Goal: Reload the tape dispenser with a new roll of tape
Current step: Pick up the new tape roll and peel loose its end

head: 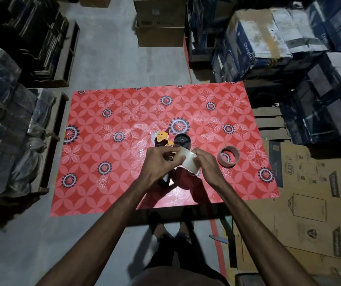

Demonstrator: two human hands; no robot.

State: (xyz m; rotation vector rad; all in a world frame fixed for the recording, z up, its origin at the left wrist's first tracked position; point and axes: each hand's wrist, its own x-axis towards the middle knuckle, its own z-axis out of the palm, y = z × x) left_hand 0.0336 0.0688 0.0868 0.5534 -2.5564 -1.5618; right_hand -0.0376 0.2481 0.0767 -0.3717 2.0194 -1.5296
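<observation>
A tape dispenser with an orange plate and a black round hub stands on the red patterned table, partly hidden behind my hands. Just in front of it I hold a pale, clear roll of tape with both hands. My left hand grips its left side, fingers curled over the top. My right hand pinches its right edge. A brown cardboard tape core lies flat on the table to the right of my right hand.
The table's near edge runs just below my wrists. Stacked cardboard boxes stand at the right and far side. Wrapped bundles fill the left. A flattened carton lies on the floor at the right.
</observation>
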